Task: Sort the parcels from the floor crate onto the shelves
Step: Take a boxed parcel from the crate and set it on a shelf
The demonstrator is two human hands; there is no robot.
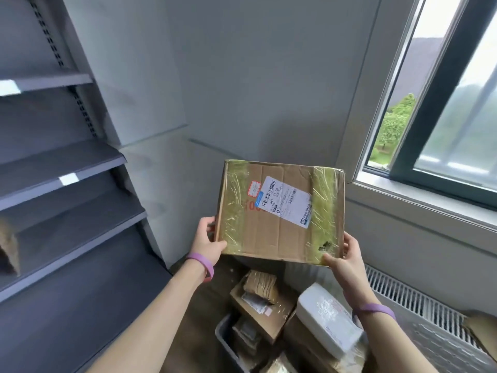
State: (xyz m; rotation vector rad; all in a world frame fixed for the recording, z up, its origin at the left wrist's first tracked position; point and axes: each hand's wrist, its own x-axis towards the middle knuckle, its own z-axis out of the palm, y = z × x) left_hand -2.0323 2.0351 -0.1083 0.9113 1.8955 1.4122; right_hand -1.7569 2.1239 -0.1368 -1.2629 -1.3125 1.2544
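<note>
I hold a brown cardboard parcel (pixel 279 211) with a white shipping label and shiny tape up in front of me, above the floor crate (pixel 224 337). My left hand (pixel 207 238) grips its lower left corner, thumb on the top face. My right hand (pixel 343 254) grips the lower right corner the same way. The grey crate below holds several more parcels, among them a white padded one (pixel 328 327) and a small brown box (pixel 262 305). Grey metal shelves (pixel 67 168) stand at the left.
A brown parcel (pixel 9 246) lies on a lower shelf at the far left edge. A window (pixel 443 103) fills the upper right, with a floor vent grille (pixel 419 302) under it. The grey wall is straight ahead.
</note>
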